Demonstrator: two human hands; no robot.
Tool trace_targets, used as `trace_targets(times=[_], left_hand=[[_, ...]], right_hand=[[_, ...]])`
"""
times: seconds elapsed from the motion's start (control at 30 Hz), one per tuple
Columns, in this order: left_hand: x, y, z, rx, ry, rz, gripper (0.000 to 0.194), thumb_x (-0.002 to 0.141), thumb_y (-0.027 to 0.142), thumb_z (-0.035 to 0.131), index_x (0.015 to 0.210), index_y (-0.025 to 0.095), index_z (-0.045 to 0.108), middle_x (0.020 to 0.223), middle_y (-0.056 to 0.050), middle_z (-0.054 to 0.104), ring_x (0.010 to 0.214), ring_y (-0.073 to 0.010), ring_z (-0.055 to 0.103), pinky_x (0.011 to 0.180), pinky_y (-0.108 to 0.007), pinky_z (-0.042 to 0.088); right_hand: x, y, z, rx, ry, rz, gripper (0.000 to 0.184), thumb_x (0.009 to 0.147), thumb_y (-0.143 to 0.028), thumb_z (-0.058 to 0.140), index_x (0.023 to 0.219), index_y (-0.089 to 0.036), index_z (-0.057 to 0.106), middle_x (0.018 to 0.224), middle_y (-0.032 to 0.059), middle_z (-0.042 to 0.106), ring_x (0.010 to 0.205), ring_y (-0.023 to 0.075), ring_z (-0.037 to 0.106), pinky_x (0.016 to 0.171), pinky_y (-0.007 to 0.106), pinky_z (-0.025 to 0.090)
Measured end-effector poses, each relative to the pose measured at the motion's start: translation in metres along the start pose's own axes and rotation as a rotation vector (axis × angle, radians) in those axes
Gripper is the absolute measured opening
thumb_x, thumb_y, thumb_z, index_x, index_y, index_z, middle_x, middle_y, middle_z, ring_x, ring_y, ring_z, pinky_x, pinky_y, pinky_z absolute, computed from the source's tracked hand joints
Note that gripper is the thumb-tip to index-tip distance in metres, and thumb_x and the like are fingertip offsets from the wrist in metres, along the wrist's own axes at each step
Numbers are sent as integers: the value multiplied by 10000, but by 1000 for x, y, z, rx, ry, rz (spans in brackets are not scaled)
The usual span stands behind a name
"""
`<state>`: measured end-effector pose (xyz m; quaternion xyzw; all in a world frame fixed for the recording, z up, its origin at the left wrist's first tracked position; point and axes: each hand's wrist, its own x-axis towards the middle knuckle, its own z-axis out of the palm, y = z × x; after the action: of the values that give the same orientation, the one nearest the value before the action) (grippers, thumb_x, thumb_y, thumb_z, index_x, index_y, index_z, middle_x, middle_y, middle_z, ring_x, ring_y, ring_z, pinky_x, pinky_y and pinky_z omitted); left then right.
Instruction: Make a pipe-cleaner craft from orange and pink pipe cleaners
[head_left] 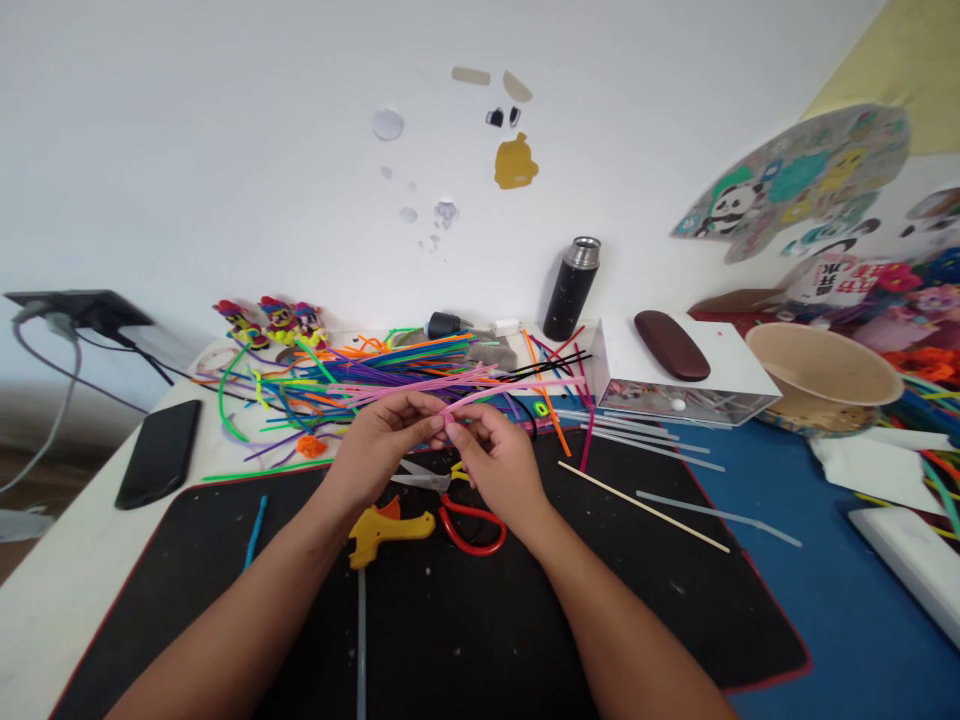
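Over the black mat (465,640), my left hand (386,440) and my right hand (499,465) meet, each with thumb and fingers pinched on a pink pipe cleaner (466,398). Part of it is hidden behind the fingers. Just beyond lies a pile of colourful pipe cleaners (420,362), pink ones on top. Under my hands rest red-handled scissors (474,548), partly covered by the right hand. Beside them is a yellow glue gun (394,535) with a clear glue stick (361,640) trailing from it. A short blue pipe cleaner (256,532) lies to the left.
A phone (159,453) lies at the left. Several glue sticks (652,435) and a wooden stick (643,507) are at the right. Further back stand a black bottle (572,290), a white box (731,355) bearing a dark glasses case (671,345), and a bowl (825,365).
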<state>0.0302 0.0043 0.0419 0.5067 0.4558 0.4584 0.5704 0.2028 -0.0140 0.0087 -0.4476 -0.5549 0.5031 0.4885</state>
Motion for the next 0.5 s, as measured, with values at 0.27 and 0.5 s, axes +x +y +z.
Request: trace_targets(times=[0.27, 0.5], left_hand=[[-1, 1, -1, 206, -35, 28, 334, 823, 468, 855, 962, 176, 772, 853, -43, 781, 768, -183, 716, 718, -274, 590], [-3, 5, 0, 268, -31, 61, 305, 825, 472, 835, 892, 185, 758, 812, -38, 763, 731, -190, 705, 677, -279, 582]], right_hand=[[0, -2, -1, -202, 49, -107, 180, 1003, -353, 618, 991, -214, 731, 671, -18, 602, 583, 157, 516, 559, 271, 366], [1, -5, -2, -264, 49, -105, 166, 985, -338, 624, 955, -210, 726, 626, -33, 555, 559, 152, 490, 547, 274, 349]])
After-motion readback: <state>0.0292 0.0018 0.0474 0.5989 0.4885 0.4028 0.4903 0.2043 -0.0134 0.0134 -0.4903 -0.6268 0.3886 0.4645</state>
